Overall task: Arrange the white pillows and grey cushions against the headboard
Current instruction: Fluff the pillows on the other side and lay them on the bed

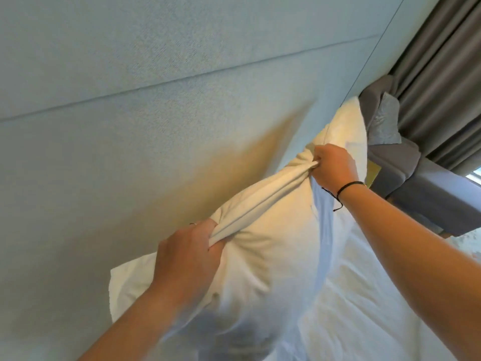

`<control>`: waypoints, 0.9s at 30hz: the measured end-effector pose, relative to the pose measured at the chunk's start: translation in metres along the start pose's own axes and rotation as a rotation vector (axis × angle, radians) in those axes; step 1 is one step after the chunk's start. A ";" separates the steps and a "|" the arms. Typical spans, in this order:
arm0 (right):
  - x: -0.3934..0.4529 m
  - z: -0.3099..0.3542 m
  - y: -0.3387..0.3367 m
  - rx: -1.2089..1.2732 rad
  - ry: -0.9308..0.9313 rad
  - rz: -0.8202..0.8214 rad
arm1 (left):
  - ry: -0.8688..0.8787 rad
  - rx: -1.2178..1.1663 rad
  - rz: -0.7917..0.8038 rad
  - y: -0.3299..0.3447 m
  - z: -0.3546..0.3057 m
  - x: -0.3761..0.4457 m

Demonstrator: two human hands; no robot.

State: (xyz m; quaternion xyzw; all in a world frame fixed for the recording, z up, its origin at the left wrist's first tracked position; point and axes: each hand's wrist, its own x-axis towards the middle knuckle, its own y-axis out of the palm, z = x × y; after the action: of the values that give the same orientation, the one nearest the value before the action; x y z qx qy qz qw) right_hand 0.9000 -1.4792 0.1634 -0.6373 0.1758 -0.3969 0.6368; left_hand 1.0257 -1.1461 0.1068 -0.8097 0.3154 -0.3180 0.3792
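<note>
Holding the pillow [260,256] up by its top edge like this makes sense if you want the filling to drop and the case to hang straight before it goes back against the headboard [130,126]. Both hands are on the same long edge, spaced apart, so the fabric between them is pulled into a tight ridge running from the left hand [190,254] up to the right hand [333,168].

On the grip: both fists are fully closed, each with a bunch of the white case gathered inside. You can see the cloth puckering into folds where it goes into each fist. It looks like they've got mostly the cover rather than the stuffing, though I can't tell how deep the fingers go. The right wrist has a thin black cord bracelet [346,188] on it (no bearing on the job, just there).

Where the pillow is: it's just in front of the headboard, its lower left corner close to or touching the panel, and its bottom end down at the white bedding [364,308]. My guess is it's being shaken or fluffed, not yet set in its final spot.

Over on the right, past the bed, there's something grey [385,121] on a grey chair [429,199] by the curtain [442,87], probably one of the cushions, still waiting its turn.
</note>
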 end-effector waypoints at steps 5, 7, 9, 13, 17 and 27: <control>-0.035 0.037 0.090 0.122 0.233 0.477 | -0.291 0.103 0.447 0.056 0.058 0.023; -0.073 0.051 0.131 0.235 0.279 0.618 | -0.374 0.104 0.521 0.071 0.079 0.009; -0.106 0.057 0.156 0.262 0.309 0.642 | -0.399 0.057 0.510 0.077 0.094 -0.002; -0.129 0.069 0.161 0.384 0.342 0.526 | -0.335 -0.130 0.520 0.072 0.104 -0.009; -0.143 0.082 0.150 0.475 0.352 0.494 | -0.217 -0.045 0.415 0.061 0.106 -0.001; -0.219 0.077 0.120 0.426 0.268 0.702 | -0.130 0.276 0.249 0.043 0.083 0.007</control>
State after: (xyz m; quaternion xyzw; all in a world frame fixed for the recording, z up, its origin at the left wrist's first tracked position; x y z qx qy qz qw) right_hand 0.8537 -1.2828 -0.0026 -0.3359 0.3772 -0.2629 0.8221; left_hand 1.0809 -1.1390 0.0318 -0.7235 0.3413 -0.2560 0.5427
